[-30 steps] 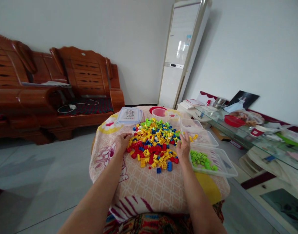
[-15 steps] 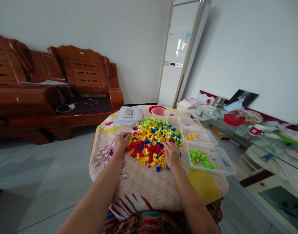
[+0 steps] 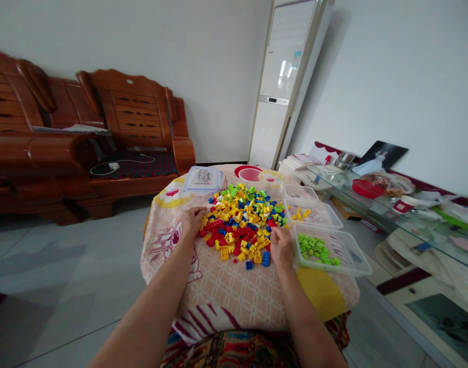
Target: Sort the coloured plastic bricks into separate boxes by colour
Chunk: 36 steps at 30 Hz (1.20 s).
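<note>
A mixed pile of toy building bricks (image 3: 237, 217) in red, yellow, blue and lime green is heaped on a cloth-covered table. My left hand (image 3: 193, 223) rests at the pile's left edge, its fingers loosely out toward the bricks and nothing visible in them. At the right edge is my right hand (image 3: 282, 245), fingers drawn together; whatever they may hold is hidden. A blue brick (image 3: 265, 258) lies just left of that hand. Lime-green bricks (image 3: 316, 249) fill part of the nearest clear plastic box (image 3: 354, 253), while a few yellow bricks (image 3: 301, 213) sit in the box behind.
A third clear box (image 3: 301, 192) stands farther back. Behind the pile are a lidded container (image 3: 203, 179) and a pink-and-red bowl (image 3: 250, 175). To the right runs a cluttered glass-topped stand (image 3: 372, 209); wooden seats (image 3: 130, 122) are at the left.
My right hand has moved right, off the front of the pile toward the clear boxes, and its fingers have closed together. The blue brick beside it now shows. My left hand stays put.
</note>
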Each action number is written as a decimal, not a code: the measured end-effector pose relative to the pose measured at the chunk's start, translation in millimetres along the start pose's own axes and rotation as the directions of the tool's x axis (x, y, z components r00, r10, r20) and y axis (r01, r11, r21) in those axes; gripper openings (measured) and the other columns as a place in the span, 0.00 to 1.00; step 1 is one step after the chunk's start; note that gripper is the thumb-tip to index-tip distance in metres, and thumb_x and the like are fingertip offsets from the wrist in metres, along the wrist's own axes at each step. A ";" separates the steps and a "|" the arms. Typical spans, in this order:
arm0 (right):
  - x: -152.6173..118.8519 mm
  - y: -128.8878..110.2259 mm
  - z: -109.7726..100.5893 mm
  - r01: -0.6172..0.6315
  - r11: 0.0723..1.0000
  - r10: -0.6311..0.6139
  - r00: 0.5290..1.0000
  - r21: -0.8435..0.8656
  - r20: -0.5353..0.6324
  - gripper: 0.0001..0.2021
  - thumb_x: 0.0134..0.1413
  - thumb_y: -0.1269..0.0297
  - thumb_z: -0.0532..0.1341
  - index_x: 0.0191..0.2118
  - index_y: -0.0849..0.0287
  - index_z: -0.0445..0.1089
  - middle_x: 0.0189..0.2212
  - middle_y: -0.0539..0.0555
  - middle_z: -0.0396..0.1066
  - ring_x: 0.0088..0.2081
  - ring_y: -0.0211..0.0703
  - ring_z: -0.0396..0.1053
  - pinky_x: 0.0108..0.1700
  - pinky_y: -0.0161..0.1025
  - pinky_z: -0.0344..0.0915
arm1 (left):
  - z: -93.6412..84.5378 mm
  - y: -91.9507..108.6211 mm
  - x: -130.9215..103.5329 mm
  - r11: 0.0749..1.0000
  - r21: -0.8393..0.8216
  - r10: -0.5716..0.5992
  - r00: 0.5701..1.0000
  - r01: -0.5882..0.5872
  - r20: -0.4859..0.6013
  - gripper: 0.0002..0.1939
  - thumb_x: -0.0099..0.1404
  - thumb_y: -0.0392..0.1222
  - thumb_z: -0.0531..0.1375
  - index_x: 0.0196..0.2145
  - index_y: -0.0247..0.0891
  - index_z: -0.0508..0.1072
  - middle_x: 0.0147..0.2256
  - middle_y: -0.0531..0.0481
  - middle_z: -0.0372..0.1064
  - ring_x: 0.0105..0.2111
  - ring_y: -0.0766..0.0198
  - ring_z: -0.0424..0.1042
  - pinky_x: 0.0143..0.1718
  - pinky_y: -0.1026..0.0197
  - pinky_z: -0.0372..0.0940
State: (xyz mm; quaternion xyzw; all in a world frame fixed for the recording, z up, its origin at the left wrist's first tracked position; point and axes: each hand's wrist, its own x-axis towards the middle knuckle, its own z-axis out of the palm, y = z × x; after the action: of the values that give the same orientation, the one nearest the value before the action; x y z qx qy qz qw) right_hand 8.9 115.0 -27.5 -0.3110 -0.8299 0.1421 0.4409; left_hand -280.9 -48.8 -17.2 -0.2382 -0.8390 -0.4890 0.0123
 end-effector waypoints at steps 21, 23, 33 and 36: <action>-0.2 -11.7 6.9 0.016 0.990 0.004 0.990 -0.139 0.142 0.09 0.58 0.68 0.57 0.39 0.56 0.75 0.36 0.55 0.75 0.40 0.44 0.69 0.45 0.38 0.61 | -2.0 3.3 -2.1 1.000 0.027 -0.005 1.000 0.005 -0.007 0.16 0.59 0.44 0.56 0.40 0.39 0.81 0.40 0.47 0.79 0.39 0.58 0.75 0.43 0.61 0.67; 0.0 -12.5 6.0 0.014 0.993 0.003 0.991 -0.117 0.137 0.09 0.58 0.69 0.57 0.40 0.56 0.75 0.36 0.55 0.75 0.41 0.45 0.69 0.46 0.38 0.61 | -2.4 4.9 -2.8 1.000 0.022 -0.006 1.000 0.007 -0.010 0.16 0.59 0.44 0.56 0.40 0.39 0.81 0.39 0.47 0.79 0.38 0.58 0.75 0.42 0.61 0.67; -0.5 -14.0 8.1 0.027 0.993 -0.007 0.987 -0.119 0.162 0.09 0.57 0.67 0.59 0.41 0.56 0.75 0.36 0.55 0.76 0.40 0.45 0.69 0.44 0.38 0.62 | -2.2 3.1 -2.1 1.000 0.020 0.006 1.000 -0.006 -0.008 0.16 0.59 0.44 0.56 0.40 0.39 0.81 0.41 0.47 0.79 0.40 0.58 0.75 0.44 0.61 0.66; 0.1 -14.8 7.5 0.006 0.997 0.006 0.988 -0.080 0.151 0.09 0.56 0.68 0.58 0.39 0.55 0.75 0.35 0.54 0.76 0.39 0.44 0.70 0.44 0.38 0.63 | -1.5 1.9 -1.5 1.000 0.018 0.005 1.000 -0.005 -0.008 0.16 0.59 0.44 0.56 0.40 0.39 0.81 0.41 0.47 0.79 0.40 0.58 0.75 0.44 0.61 0.66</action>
State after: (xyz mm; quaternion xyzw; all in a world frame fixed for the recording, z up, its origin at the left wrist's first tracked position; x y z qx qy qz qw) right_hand -3.1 104.0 -24.2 -0.3168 -0.8660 0.1319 0.3638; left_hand -279.1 -49.9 -15.2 -0.2382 -0.8428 -0.4822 0.0190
